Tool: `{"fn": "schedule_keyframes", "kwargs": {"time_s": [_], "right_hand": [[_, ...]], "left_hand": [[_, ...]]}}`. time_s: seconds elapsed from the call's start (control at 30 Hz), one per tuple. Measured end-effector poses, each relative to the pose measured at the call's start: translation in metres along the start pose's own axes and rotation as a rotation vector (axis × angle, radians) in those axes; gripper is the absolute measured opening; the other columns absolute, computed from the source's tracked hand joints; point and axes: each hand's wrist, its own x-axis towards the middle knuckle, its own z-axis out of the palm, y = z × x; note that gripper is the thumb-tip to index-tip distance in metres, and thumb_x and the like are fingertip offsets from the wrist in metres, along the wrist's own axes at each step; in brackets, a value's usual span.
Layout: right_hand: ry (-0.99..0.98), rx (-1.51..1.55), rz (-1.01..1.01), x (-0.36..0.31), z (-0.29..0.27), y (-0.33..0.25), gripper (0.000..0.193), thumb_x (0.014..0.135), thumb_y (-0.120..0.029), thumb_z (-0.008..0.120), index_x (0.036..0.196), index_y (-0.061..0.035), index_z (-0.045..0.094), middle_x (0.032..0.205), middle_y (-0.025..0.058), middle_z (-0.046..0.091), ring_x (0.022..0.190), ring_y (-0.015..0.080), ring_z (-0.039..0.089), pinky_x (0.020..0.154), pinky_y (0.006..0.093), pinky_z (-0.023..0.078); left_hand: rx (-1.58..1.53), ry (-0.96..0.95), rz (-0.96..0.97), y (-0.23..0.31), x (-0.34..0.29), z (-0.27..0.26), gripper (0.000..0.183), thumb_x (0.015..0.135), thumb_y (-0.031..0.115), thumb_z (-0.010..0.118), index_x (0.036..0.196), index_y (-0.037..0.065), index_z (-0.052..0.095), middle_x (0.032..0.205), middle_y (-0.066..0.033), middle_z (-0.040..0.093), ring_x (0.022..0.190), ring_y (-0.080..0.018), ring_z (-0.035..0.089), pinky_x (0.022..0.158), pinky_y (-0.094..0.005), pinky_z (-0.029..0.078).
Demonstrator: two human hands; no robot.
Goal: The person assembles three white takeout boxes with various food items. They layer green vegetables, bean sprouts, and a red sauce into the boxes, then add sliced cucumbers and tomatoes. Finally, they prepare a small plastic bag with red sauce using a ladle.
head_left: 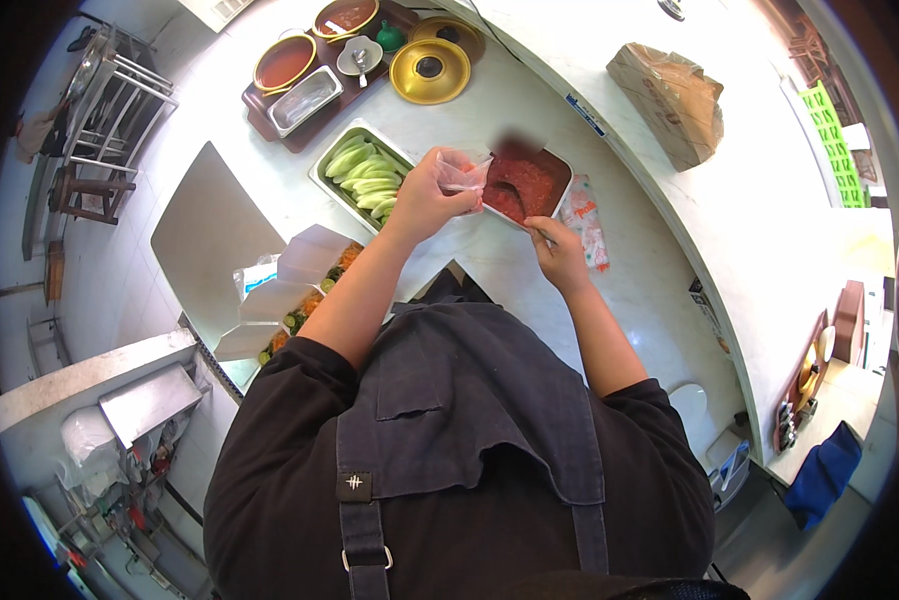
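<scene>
My left hand (424,203) grips a small clear plastic bag (459,168), holding its mouth open beside the sauce pan; a little red shows low in it. My right hand (563,258) is closed around the handle of a dark spoon (510,191), whose bowl end lies in the chunky red sauce (541,180). The sauce fills a rectangular metal pan (568,182), partly blurred at its far edge. Left of the bag, a metal pan (322,180) holds pale green cucumber slices (367,178).
Open white takeout boxes (314,252) with food stand by my left forearm. Farther off are a brown tray (259,118) with bowls of red sauce, and a gold lid (430,70). A printed packet (583,222) lies right of the sauce pan; a brown paper bag (666,105) stands beyond.
</scene>
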Motion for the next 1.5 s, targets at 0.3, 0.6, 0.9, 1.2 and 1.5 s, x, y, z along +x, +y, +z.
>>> {"fn": "schedule_keyframes", "kwargs": {"time_s": [0.3,0.6,0.9,1.2,1.5], "right_hand": [[0.453,0.736,0.518,0.015,-0.013,0.018,0.014,0.093,-0.005,0.049,0.102,0.0045,0.053,0.089,0.0158,0.062,0.078,0.0199,0.066,0.072,0.0265,0.056],[0.555,0.634,0.418,0.032,-0.056,-0.022,0.014,0.092,-0.004,0.051,0.101,0.0061,0.053,0.088,0.0167,0.062,0.077,0.022,0.067,0.069,0.0273,0.057],[0.553,0.629,0.324,0.061,-0.101,-0.11,0.015,0.092,-0.005,0.051,0.101,0.0071,0.054,0.088,0.0178,0.063,0.077,0.0229,0.067,0.07,0.0274,0.057],[0.478,0.619,0.291,0.059,-0.095,-0.143,0.015,0.092,-0.003,0.049,0.103,0.0078,0.053,0.09,0.0189,0.063,0.081,0.0239,0.067,0.073,0.0294,0.056],[0.459,0.523,0.057,0.039,-0.093,-0.146,0.014,0.092,-0.001,0.049,0.103,0.0068,0.053,0.095,0.0198,0.063,0.087,0.0241,0.066,0.078,0.0323,0.055]], "left_hand": [[0.025,-0.054,0.027,-0.006,0.001,-0.002,0.036,0.077,-0.006,0.062,0.107,-0.001,0.044,0.092,-0.0104,0.058,0.08,-0.0188,0.065,0.074,-0.0325,0.057],[0.045,-0.127,-0.004,-0.01,0.006,0.006,0.035,0.077,-0.001,0.065,0.105,0.001,0.044,0.091,-0.0101,0.058,0.077,-0.0191,0.065,0.07,-0.0312,0.058],[-0.034,-0.159,-0.121,-0.018,0.014,0.024,0.036,0.076,-0.002,0.067,0.104,0.0,0.044,0.087,-0.0112,0.059,0.07,-0.0164,0.063,0.058,-0.0288,0.054],[0.037,-0.202,-0.109,-0.015,0.021,0.032,0.039,0.077,-0.004,0.064,0.109,0.002,0.043,0.092,-0.0097,0.059,0.075,-0.0178,0.065,0.069,-0.0331,0.058],[0.159,-0.158,0.008,0.008,0.026,0.041,0.041,0.075,0.001,0.067,0.11,0.002,0.047,0.092,-0.0081,0.062,0.076,-0.0129,0.063,0.065,-0.0266,0.054]]}}
